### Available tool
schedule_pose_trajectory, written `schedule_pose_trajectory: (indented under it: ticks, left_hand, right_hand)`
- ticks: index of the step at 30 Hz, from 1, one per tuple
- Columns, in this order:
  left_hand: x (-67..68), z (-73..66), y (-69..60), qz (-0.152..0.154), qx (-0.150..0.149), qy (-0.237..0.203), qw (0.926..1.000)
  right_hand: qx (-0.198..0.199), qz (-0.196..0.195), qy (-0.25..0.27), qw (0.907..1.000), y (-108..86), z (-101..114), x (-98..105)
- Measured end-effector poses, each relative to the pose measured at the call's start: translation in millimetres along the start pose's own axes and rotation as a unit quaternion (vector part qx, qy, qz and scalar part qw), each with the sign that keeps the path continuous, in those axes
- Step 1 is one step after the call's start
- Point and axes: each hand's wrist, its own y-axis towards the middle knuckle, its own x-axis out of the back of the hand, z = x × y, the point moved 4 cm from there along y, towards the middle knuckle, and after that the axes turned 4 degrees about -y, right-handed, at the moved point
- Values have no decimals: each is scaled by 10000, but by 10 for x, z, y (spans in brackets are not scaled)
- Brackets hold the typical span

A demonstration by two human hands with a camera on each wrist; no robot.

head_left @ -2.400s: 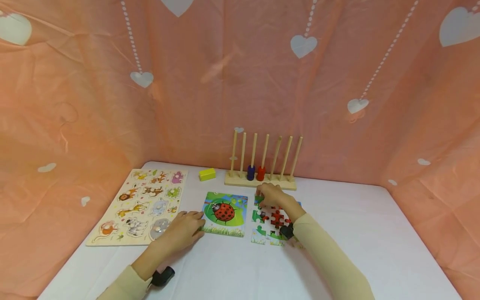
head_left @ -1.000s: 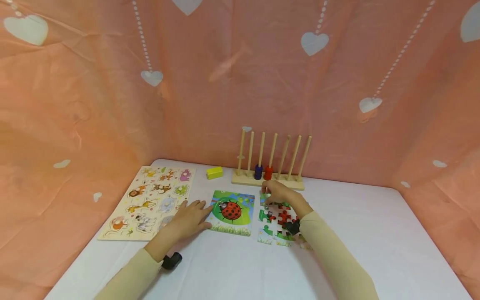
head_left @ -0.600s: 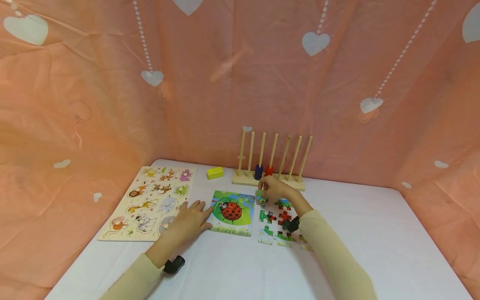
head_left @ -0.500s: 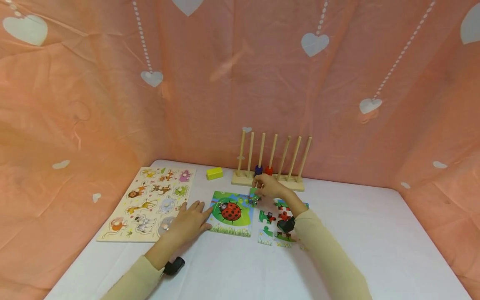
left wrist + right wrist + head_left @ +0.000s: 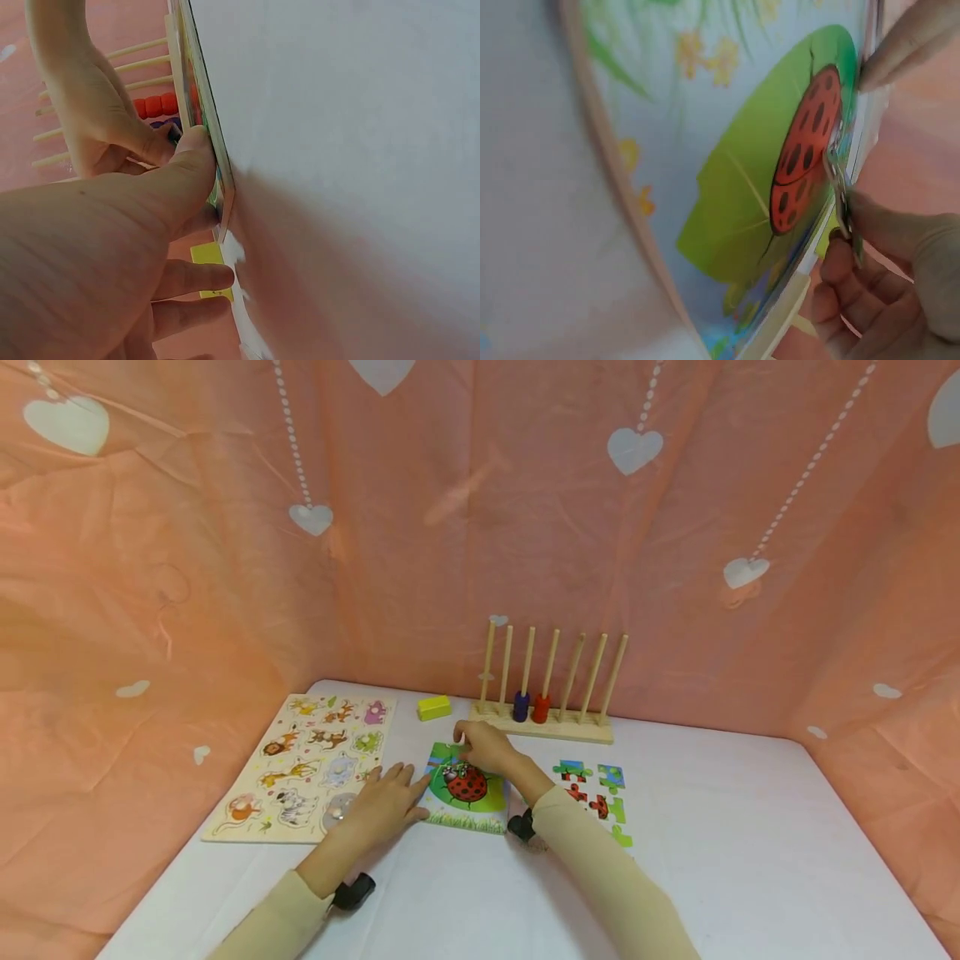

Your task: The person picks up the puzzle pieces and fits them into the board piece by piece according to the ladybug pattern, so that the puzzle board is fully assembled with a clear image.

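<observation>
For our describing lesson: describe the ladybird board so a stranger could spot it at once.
On the white table, find the wooden peg rack. Front-left of it, between the animal board and the loose puzzle pieces, lies the ladybird board, showing one large, uncut ladybird.

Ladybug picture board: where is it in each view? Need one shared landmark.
Head: the ladybug picture board lies near centre, below mid-height, its far edge partly covered by the right hand.
Left wrist: nearly edge-on, a narrow strip running down from the top, left of centre.
Right wrist: large and slanted, through the middle.
Landmark: the right hand, upper left in left wrist, lower right in right wrist.
</observation>
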Motion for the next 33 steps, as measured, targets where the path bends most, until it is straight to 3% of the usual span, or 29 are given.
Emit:
schedule_pose_trajectory:
  ticks: [4, 9, 19, 23, 27, 30, 33]
  left_hand:
    - [-6, -1, 5, -74, -22, -9, 10000]
    - [-9, 2, -1, -7, -1, 0, 10000]
    - [0, 3, -3, 34, -17, -150, 9999]
    - [-3, -2, 8, 76, -173, -168, 9997]
    - [22, -34, 12, 75, -563, -559, 9968]
    - [23, -52, 2, 281, -765, -964, 9920]
    - [-1, -51, -15, 576, -784, -1132, 9888]
  right_hand:
    - [34, 267, -312, 9992, -18, 51, -25]
    - [69, 612, -228, 9978, -62, 66, -49]
    - [126, 636, 116, 9978, -122, 127, -44]
    - [322, 839, -434, 9950, -225, 137, -20]
    - [437, 1308, -1172, 9835, -376, 120, -16]
    - [499, 1596, -1439, 9754, -474, 95, -18]
    - [494, 1746, -1516, 9716, -539, 70, -13]
